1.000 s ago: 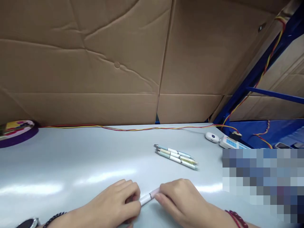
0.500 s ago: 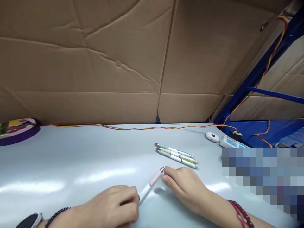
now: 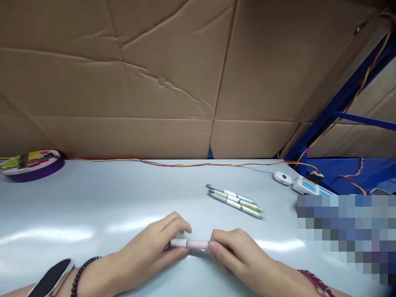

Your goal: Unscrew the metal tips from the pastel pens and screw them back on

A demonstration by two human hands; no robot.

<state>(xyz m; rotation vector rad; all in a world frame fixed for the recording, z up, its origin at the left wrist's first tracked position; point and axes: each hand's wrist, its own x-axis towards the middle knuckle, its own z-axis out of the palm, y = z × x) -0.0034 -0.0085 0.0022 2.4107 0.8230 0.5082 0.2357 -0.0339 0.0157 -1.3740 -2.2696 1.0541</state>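
A pink-and-white pen [image 3: 198, 244] lies almost level between my two hands, low over the table. My left hand [image 3: 145, 249] holds its white end, with the thumb along the near side and the forefinger lifted a little above it. The far part of that end is hidden in the palm. At the pink end, my right hand [image 3: 241, 251] pinches the pen between thumb and forefinger, covering the tip. Beyond the right hand, three pens lie close together on the table: a blue one [image 3: 230, 193], a yellow one [image 3: 247, 205] and a green one [image 3: 236, 206].
A round purple box [image 3: 40, 170] sits at the back left of the pale table [image 3: 117, 198]. Red and yellow wires [image 3: 173, 165] run along the back edge, below cardboard [image 3: 139, 95]. A power strip [image 3: 309, 186] with a white plug-in device [image 3: 283, 177] stands back right, beside a blue frame [image 3: 321, 132].
The pen has turned from slanting to nearly level. My left hand has moved up and opened its fingers somewhat; my right hand has come down and now covers the pen's tip.
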